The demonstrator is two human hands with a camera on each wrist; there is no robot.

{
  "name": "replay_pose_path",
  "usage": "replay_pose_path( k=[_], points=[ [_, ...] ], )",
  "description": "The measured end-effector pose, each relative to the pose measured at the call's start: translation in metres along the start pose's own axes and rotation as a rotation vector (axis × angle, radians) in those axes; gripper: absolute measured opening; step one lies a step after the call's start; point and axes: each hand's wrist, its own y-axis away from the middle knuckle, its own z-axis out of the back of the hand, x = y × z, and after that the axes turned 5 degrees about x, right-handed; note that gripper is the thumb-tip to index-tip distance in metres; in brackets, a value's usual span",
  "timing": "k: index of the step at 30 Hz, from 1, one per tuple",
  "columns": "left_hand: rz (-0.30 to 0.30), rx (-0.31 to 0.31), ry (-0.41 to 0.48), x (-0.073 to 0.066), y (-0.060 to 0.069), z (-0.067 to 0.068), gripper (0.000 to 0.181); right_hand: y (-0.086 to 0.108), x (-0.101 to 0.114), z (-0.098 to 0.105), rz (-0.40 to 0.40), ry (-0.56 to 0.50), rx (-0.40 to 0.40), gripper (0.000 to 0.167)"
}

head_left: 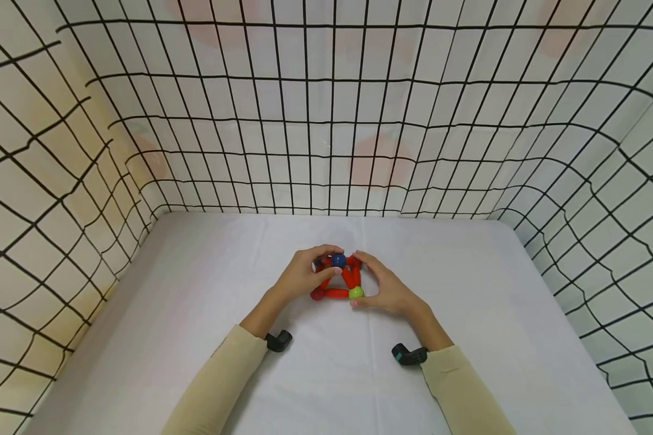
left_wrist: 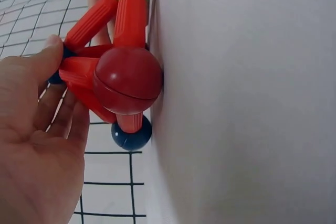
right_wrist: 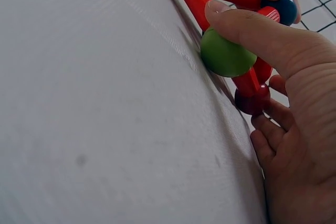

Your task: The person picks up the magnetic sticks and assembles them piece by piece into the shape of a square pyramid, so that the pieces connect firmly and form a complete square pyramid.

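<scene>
A pyramid-shaped ball-and-rod toy structure (head_left: pixel 336 293) stands on the white surface, its red rods meeting at coloured balls. On top is a blue ball (head_left: pixel 338 260), which my left hand (head_left: pixel 299 275) holds between thumb and fingers. My right hand (head_left: pixel 389 290) grips the right side: its thumb rests on the green ball (right_wrist: pixel 226 53), and its fingers touch a dark red ball (right_wrist: pixel 252 99) behind. Another dark red ball (left_wrist: pixel 127 80) forms the front left corner. A second blue ball (left_wrist: pixel 131 134) sits low at the back left.
White cloth (head_left: pixel 326 380) covers the table under both arms. A black wire grid (head_left: pixel 326 121) borders the back and sides, with pale sheeting behind it. Each wrist wears a small black camera, one on the left wrist (head_left: pixel 279 341) and one on the right (head_left: pixel 409 355).
</scene>
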Motion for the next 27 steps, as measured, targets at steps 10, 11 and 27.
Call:
replay_pose_path(
  k=[10, 11, 27],
  points=[
    [-0.025, 0.007, -0.03, 0.002, 0.006, 0.004, 0.054, 0.0, 0.0, -0.002, -0.018, 0.008, -0.002, 0.111],
    [-0.024, 0.01, -0.037, 0.002, 0.007, 0.004, 0.056, -0.001, 0.0, -0.002, -0.016, 0.009, -0.003, 0.111],
    [0.028, 0.014, -0.012, 0.007, 0.014, 0.007, 0.067, 0.001, 0.002, 0.001, -0.026, 0.003, 0.012, 0.112]
  ],
)
